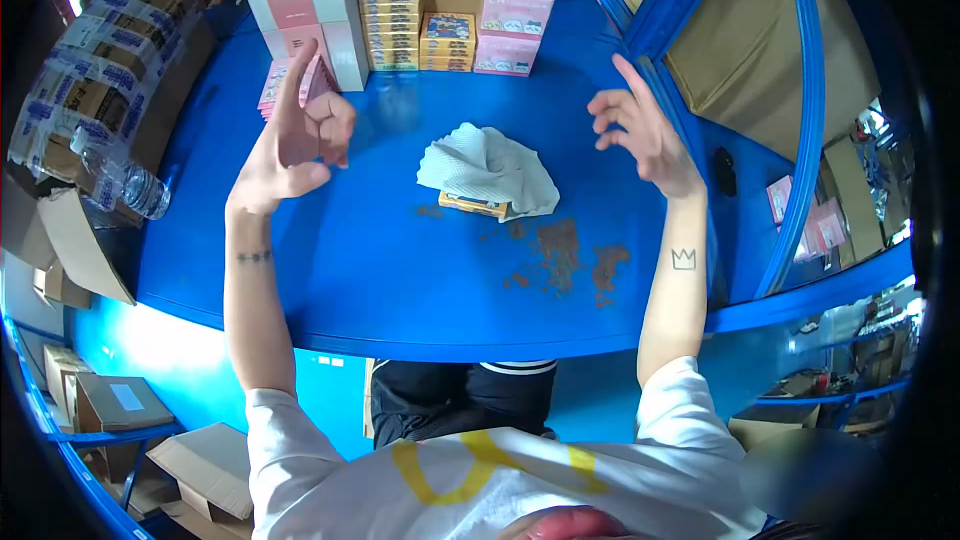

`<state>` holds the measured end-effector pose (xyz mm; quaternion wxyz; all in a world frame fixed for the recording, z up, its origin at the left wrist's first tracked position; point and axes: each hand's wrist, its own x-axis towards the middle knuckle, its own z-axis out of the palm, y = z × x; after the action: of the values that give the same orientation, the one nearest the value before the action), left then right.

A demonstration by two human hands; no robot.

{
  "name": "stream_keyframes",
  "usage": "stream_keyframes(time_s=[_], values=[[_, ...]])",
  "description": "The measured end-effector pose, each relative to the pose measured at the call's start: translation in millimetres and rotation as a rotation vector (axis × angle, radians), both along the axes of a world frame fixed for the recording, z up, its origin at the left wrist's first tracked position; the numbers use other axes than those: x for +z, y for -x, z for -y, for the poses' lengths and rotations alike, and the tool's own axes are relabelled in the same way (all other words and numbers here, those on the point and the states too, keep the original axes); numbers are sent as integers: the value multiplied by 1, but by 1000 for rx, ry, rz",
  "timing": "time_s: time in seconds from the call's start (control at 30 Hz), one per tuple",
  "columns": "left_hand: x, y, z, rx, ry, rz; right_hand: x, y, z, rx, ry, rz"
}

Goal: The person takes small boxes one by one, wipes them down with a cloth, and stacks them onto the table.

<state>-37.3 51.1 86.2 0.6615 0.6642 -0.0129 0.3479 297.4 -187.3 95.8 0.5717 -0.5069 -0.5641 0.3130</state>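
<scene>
A crumpled light grey cloth (487,162) lies near the middle of the blue table (400,285). From under its front edge shows part of a small orange-yellow box (473,204); the cloth hides the rest. My left hand (297,135) is raised to the left of the cloth, index finger stretched out, thumb apart, other fingers partly bent. To the right of the cloth, my right hand (642,130) is up with its index finger extended and the others loosely curled. Both hands hold nothing and are apart from the cloth.
Brown patches (558,245) mark the tabletop. At the back stand stacked yellow boxes (392,25), pink boxes (515,10) and a tall pink-and-white box (300,0). A plastic bottle (145,190) and taped cartons (105,70) are at left. Blue shelf posts (805,120) rise at right.
</scene>
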Motion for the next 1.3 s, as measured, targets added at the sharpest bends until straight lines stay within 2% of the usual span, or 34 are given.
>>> stream_keyframes(time_s=[0.07,0.13,0.27,1.0,1.3], values=[[-6,4,-5,-99,-31,-108,4,5,7,30,85,151],[-13,-7,1,-72,-65,-210,5,11,3,39,85,162],[-17,-16,11,-107,-84,-241,-3,21,-1,40,104,147],[-15,-16,4,-86,-78,-200,-4,12,-2,53,55,109],[-18,-16,2,-111,-80,-198,-2,18,-3,28,133,116]])
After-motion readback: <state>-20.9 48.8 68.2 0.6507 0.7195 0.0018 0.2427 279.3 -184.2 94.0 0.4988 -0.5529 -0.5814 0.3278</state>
